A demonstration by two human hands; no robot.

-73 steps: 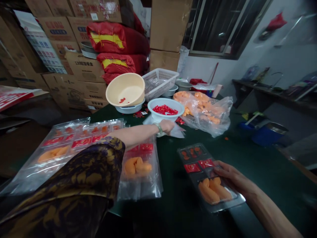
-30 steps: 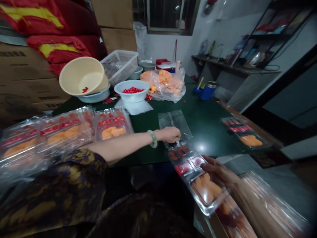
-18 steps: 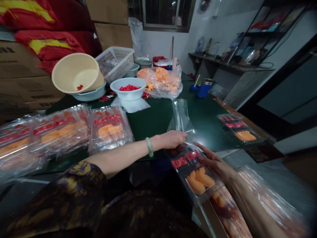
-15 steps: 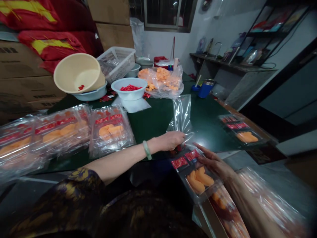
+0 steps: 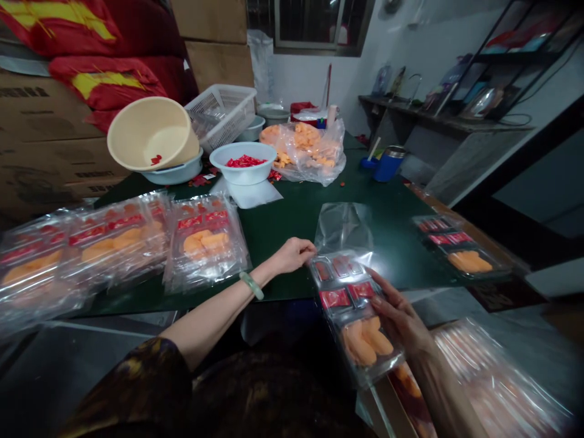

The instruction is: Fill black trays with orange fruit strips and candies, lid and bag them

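Head camera, and here's the left hand (image 5: 294, 255), fingers loosely curled together, gripping nothing, tips just beside the edge of a black plastic tray (image 5: 351, 307) sealed in a clear plastic bag (image 5: 343, 226). The right hand (image 5: 401, 322) has that tray by its right edge, fingers (image 5: 381, 293) close together and pressed on the film. Inside are red sachets and orange pieces, and the bag's loose mouth fans out past the fingertips onto a dark green table (image 5: 292, 213). A pale green bangle (image 5: 250, 286) sits on the left wrist! Left of the left fingers lie bagged trays (image 5: 205, 246) in a row; right of the right fingers, one more bagged tray (image 5: 460, 252). Farther out beyond the fingers: a white bowl of red sachets (image 5: 241, 161), a tilted cream basin (image 5: 150, 134), and a clear bag of orange pieces (image 5: 308, 152).
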